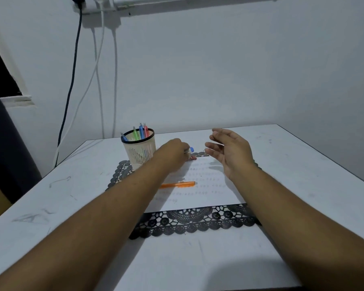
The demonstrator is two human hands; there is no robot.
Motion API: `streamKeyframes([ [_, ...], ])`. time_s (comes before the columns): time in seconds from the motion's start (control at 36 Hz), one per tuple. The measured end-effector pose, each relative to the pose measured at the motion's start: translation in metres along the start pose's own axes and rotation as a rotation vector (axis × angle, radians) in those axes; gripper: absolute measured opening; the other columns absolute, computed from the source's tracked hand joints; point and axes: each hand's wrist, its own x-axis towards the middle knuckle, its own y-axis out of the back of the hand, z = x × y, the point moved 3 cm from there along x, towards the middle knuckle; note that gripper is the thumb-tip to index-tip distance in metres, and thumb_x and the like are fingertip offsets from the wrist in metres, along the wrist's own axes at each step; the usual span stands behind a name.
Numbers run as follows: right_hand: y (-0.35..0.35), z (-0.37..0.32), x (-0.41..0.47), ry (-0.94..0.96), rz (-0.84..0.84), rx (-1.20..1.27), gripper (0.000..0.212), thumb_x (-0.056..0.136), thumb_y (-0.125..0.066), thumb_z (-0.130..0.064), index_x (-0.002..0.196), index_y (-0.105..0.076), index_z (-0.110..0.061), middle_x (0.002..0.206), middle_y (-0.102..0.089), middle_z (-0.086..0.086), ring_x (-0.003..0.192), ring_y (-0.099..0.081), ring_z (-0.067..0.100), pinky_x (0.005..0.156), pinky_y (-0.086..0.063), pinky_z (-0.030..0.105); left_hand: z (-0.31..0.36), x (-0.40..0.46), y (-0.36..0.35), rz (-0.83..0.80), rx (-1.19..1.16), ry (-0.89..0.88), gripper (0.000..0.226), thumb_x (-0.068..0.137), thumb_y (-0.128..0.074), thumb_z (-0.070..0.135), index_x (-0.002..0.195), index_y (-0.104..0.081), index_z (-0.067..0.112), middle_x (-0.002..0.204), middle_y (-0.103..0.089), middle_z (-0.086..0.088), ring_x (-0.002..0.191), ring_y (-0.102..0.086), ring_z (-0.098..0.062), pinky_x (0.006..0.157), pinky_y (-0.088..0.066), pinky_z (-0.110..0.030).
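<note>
Head view: left grip point(172, 153) pinches blue-capped pen point(190, 150) above far end of white paper sheet point(210, 196), beside cream mesh pen cup point(139, 152); right grip point(229, 152) spread, hovering. Likely cup-bound: tilt upright, clear rim.

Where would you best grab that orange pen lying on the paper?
Probably pinch the orange pen at mid-barrel, from above: it lies flat and crosswise on the paper, so both long sides are free.
</note>
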Motion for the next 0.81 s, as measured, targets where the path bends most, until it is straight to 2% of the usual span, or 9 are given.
streamKeyframes([
  [0.11, 0.000, -0.001, 0.001, 0.001, -0.006, -0.010, 0.008, 0.097, -0.069, -0.002, 0.102, -0.075, -0.004, 0.080, -0.070, 0.008, 0.064, -0.069, 0.022, 0.068, -0.064, 0.036, -0.005, 0.001, -0.020, 0.069, 0.100, 0.007, 0.020, 0.100, -0.052, 0.031, 0.087, -0.065, 0.024, 0.087, -0.051, 0.003, 0.080, -0.053, -0.018, 0.064, -0.043, -0.033],
  [0.22, 0.000, -0.001, 0.003, 0.000, -0.011, -0.018, 0.009, 0.097, -0.069, -0.001, 0.102, -0.075, -0.005, 0.078, -0.069, 0.006, 0.061, -0.067, 0.021, 0.065, -0.064, 0.033, -0.006, 0.006, -0.026, 0.043, 0.126, -0.047, 0.024, 0.102, -0.050, 0.035, 0.106, -0.069, 0.021, 0.100, -0.055, -0.002, 0.090, -0.055, -0.024, 0.076, -0.051, -0.041],
  [0.33, 0.002, 0.000, 0.005, 0.000, -0.012, -0.029, 0.008, 0.096, -0.070, -0.002, 0.101, -0.076, -0.005, 0.078, -0.070, 0.005, 0.062, -0.067, 0.021, 0.067, -0.064, 0.035, -0.005, 0.011, -0.024, -0.011, 0.128, -0.038, 0.025, 0.101, -0.053, 0.031, 0.110, -0.074, 0.021, 0.101, -0.061, -0.003, 0.092, -0.059, -0.026, 0.082, -0.055, -0.044],
  [0.44, 0.002, 0.002, 0.006, -0.008, -0.017, -0.019, 0.008, 0.095, -0.071, -0.003, 0.101, -0.076, -0.005, 0.077, -0.071, 0.004, 0.064, -0.068, 0.021, 0.066, -0.065, 0.033, -0.002, 0.007, -0.022, 0.012, 0.130, -0.051, 0.023, 0.101, -0.055, 0.031, 0.110, -0.074, 0.022, 0.101, -0.062, -0.002, 0.094, -0.061, -0.026, 0.082, -0.054, -0.043],
  [0.56, 0.002, 0.004, 0.006, -0.015, -0.025, -0.005, 0.010, 0.095, -0.074, -0.003, 0.104, -0.077, -0.005, 0.076, -0.073, 0.004, 0.066, -0.070, 0.022, 0.067, -0.064, 0.033, -0.002, 0.003, -0.020, 0.081, 0.156, -0.043, 0.034, 0.102, -0.057, 0.033, 0.133, -0.065, 0.023, 0.126, -0.064, -0.003, 0.116, -0.058, -0.027, 0.094, -0.049, -0.044],
  [0.64, 0.002, 0.004, 0.006, -0.009, -0.035, -0.008, 0.011, 0.095, -0.073, -0.001, 0.105, -0.076, -0.004, 0.077, -0.072, 0.006, 0.067, -0.071, 0.024, 0.069, -0.065, 0.034, -0.003, 0.001, -0.012, 0.077, 0.095, -0.025, 0.041, 0.102, -0.060, 0.022, 0.143, -0.056, 0.024, 0.138, -0.059, 0.000, 0.126, -0.052, -0.024, 0.102, -0.046, -0.043],
  [0.72, 0.003, 0.004, 0.008, -0.002, -0.046, -0.038, 0.010, 0.094, -0.073, -0.002, 0.104, -0.075, -0.004, 0.081, -0.072, 0.008, 0.069, -0.072, 0.025, 0.068, -0.064, 0.034, -0.003, -0.012, 0.004, 0.073, -0.064, -0.070, 0.035, 0.104, -0.059, 0.016, 0.138, -0.060, 0.023, 0.130, -0.062, 0.004, 0.117, -0.055, -0.017, 0.098, -0.049, -0.036],
  [0.81, 0.002, 0.007, 0.009, -0.002, -0.047, -0.101, 0.006, 0.097, -0.071, -0.004, 0.102, -0.072, -0.004, 0.086, -0.071, 0.010, 0.070, -0.075, 0.026, 0.064, -0.062, 0.032, -0.002, -0.033, 0.025, 0.061, -0.076, -0.168, 0.023, 0.105, -0.058, 0.022, 0.124, -0.069, 0.025, 0.114, -0.065, 0.007, 0.099, -0.058, -0.010, 0.086, -0.050, -0.030],
])
